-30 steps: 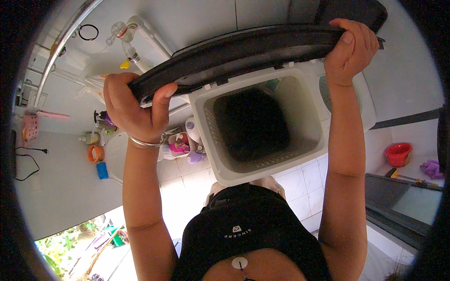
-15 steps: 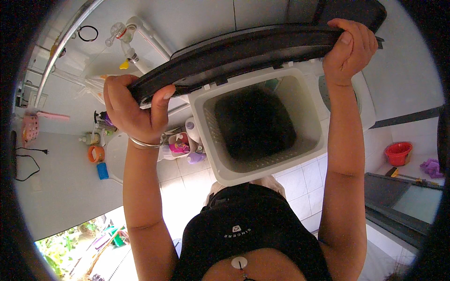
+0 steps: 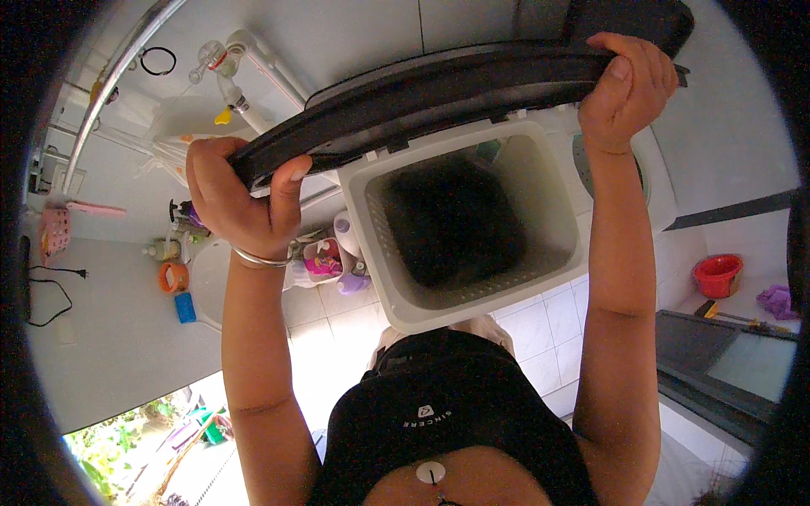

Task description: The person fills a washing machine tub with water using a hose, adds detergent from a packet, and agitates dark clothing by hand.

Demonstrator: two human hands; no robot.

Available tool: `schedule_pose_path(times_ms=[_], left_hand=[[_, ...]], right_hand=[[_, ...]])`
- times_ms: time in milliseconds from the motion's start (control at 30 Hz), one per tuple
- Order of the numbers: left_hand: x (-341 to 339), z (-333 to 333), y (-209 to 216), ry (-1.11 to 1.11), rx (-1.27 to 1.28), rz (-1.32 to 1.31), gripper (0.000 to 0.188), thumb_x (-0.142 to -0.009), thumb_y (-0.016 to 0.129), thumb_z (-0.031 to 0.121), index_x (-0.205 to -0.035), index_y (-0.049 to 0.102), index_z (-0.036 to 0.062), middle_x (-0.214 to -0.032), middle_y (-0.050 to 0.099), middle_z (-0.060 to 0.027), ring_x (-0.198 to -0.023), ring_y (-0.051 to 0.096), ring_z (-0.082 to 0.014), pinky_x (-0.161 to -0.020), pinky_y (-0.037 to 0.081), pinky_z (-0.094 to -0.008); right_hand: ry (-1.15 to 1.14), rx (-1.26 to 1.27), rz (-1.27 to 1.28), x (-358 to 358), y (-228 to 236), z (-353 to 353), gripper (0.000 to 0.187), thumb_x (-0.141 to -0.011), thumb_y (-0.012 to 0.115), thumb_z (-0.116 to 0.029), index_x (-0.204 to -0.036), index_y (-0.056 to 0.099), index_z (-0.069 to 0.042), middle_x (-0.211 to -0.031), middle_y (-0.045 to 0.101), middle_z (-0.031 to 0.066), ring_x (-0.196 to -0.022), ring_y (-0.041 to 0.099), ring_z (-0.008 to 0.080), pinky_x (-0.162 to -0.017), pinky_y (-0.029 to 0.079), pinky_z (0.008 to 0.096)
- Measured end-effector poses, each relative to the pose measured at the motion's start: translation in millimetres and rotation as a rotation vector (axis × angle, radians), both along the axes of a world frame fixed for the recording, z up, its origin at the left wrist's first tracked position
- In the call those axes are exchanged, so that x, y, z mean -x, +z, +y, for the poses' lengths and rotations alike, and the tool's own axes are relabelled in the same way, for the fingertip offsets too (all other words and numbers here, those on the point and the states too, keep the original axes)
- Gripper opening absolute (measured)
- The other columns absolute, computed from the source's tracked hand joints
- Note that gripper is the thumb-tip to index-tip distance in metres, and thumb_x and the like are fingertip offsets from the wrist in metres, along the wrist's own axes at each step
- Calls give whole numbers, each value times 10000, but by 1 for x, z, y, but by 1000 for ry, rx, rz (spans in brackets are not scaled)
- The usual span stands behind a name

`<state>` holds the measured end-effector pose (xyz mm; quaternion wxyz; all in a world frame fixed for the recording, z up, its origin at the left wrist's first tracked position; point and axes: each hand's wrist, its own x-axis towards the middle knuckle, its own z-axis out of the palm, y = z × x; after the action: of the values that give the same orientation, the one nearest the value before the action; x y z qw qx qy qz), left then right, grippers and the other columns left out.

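My left hand (image 3: 245,190) grips the left end of a long black lid (image 3: 422,97), its thumb pressed along the near side. At the other end my right hand (image 3: 626,91) is wrapped round the same lid, fingers over the top edge. The lid is tilted up along the far rim of a white laundry hamper (image 3: 553,194). Below the lid the hamper's mouth is uncovered, showing slotted inner walls. Its inside is very dark, and I cannot make out whether the black area is cloth or shadow.
A washbasin (image 3: 215,278) and a basket of bottles (image 3: 323,260) stand left of the hamper. Behind its right side is a white appliance (image 3: 662,181) with a round window. A red basin (image 3: 717,276) sits far right. A metal rail (image 3: 114,80) runs along the upper left.
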<state>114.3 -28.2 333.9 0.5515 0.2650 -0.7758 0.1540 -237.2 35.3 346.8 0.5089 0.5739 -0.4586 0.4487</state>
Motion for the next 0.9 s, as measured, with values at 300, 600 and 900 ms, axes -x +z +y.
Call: schedule_pose_path(times_ms=[300,600,900], left_hand=[[-1,0,0,-5,-14,-1,567,-709,700,536,-822,492,21,-721,438,-97,-607,445,-266,-552,362,-344],[-2,2,0,2,-42,1,587,-706,691,560,-824,492,21,-723,440,-101,-623,453,-275,-565,369,-349],[-1,1,-1,5,-28,1,594,-714,676,577,-821,489,23,-717,431,-94,-614,447,-264,-558,368,-341]], right_hand=[[2,5,-4,0,-1,0,320,-904,381,-243,-765,642,-122,-773,634,19,-754,563,219,-771,363,329],[27,6,-11,-3,0,-1,331,-914,371,-245,-761,635,-117,-770,632,24,-748,563,218,-769,359,321],[13,6,-3,-2,1,0,338,-909,367,-253,-765,637,-112,-766,634,28,-741,566,219,-772,358,322]])
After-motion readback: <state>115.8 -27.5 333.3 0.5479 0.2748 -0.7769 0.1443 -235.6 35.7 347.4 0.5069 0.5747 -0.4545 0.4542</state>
